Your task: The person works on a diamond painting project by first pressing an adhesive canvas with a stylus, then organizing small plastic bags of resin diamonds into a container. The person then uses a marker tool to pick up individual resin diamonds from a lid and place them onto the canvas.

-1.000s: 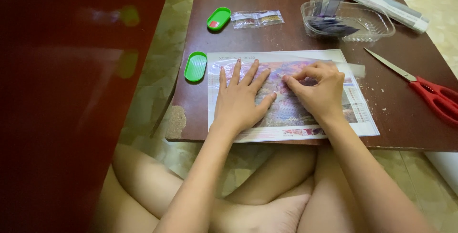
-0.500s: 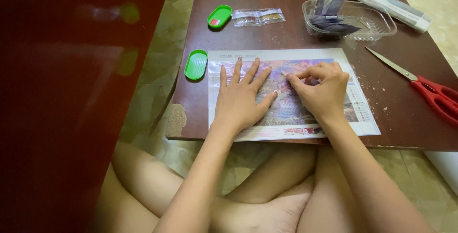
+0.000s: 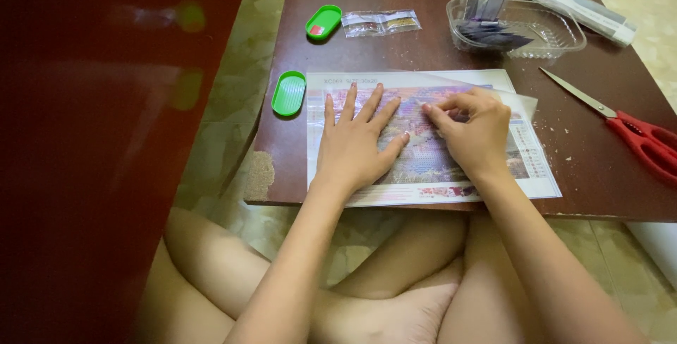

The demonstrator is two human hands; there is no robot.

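Left hand [image 3: 356,148] flat, fingers spread, pressing canvas sheet [image 3: 423,168]. Right hand [image 3: 474,132] grip pinching clear film [image 3: 523,104] on it.

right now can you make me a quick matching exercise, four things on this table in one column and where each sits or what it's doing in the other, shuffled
Things:
1. left hand
2. scissors
3. clear plastic tray
4. green oval tray

Places or states:
A. far side of the table, holding small dark packets
B. just off the left edge of the printed canvas
C. right edge of the table, red handles, blades pointing away
D. flat on the canvas, fingers spread

Pairs: 1-D, 2-C, 3-A, 4-B
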